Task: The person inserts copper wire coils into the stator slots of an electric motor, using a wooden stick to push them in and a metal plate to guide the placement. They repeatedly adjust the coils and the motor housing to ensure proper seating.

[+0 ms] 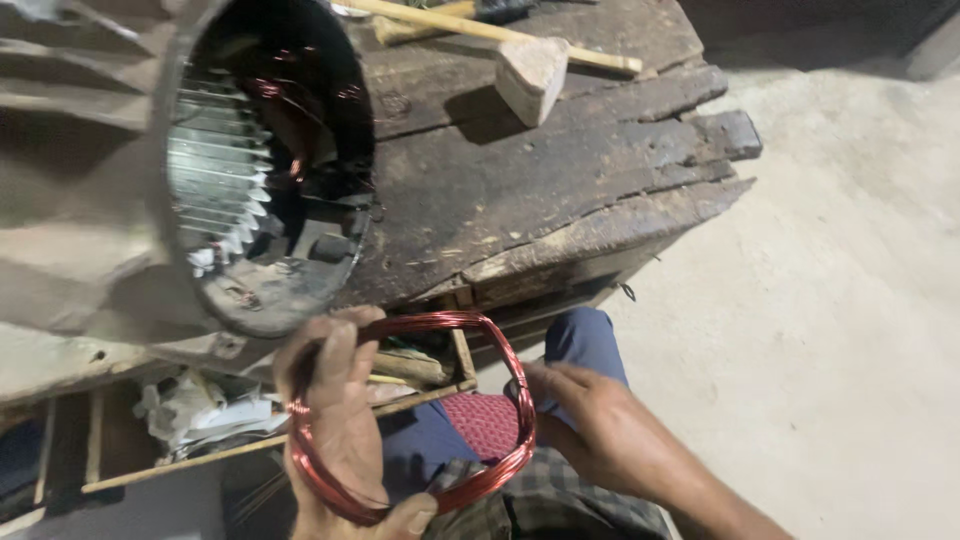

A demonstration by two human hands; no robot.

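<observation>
Left hand point(335, 420): fingers point(340, 350) curled shut round the coil point(420, 420), a loop of red-brown copper wire. Palm faces up toward the camera, wire runs across it, thumb point(410, 518) pinches the loop's lower edge. Hand sits upright, wrist at the bottom of the frame.

Right hand point(590, 420): fingers point(540, 385) closed on the coil's right side, tips pressing the wire from outside. Forearm comes in from lower right, back of hand up, wrist roughly flat.

Coil is held between both hands, just below the stator point(270, 160), over the person's lap. Loop is roughly oval, slightly squared at the top, many turns bundled tight. Seen through the loop: blue trouser knee point(585, 340) and a bit of red patterned cloth point(480, 420).

Stator lies on its side w/ the open bore facing the camera; metal teeth line the inside left, bits of copper wire deeper in. It rests on a cracked dark wooden surface point(560, 190). Right of the stator and further back, a wooden mallet point(530, 70) lies on that surface. Below the stator, left of the coil, an open drawer point(200, 420) w/ crumpled paper and scraps. Right of the surface: bare concrete floor point(830, 300).
</observation>
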